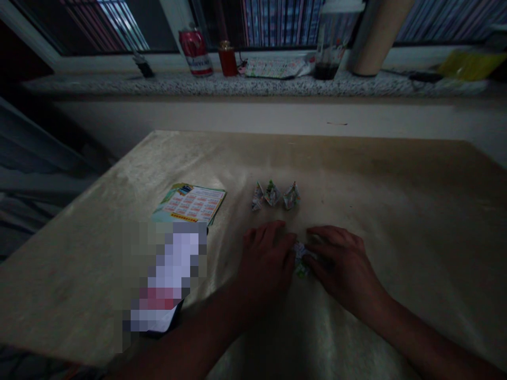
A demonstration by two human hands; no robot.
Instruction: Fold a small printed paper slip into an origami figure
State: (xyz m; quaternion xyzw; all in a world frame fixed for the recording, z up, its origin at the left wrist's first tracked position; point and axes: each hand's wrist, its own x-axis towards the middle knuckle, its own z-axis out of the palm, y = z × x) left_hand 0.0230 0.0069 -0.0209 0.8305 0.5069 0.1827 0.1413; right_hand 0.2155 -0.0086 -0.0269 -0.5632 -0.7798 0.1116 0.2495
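A small piece of folded printed paper (301, 259), white and green, lies on the table between my hands. My left hand (266, 258) rests beside it, thumb and index finger pressed at its left edge and the other fingers curled on the tabletop. From the other side my right hand (344, 258) grips the paper's right edge between thumb and fingers. Parts of the paper are hidden under my fingertips. Just beyond, three small folded paper shapes stand in a row: a left one (257, 197), a middle one (272, 193) and a right one (292, 196).
Left of my hands lies a stack of printed cards (190, 203), with a blurred-out phone (170, 279) nearer me. The table (396, 200) meets the wall below a stone windowsill (257, 87). On the sill are a red can (195, 53), a red lighter (227, 59) and a plastic cup (330, 47).
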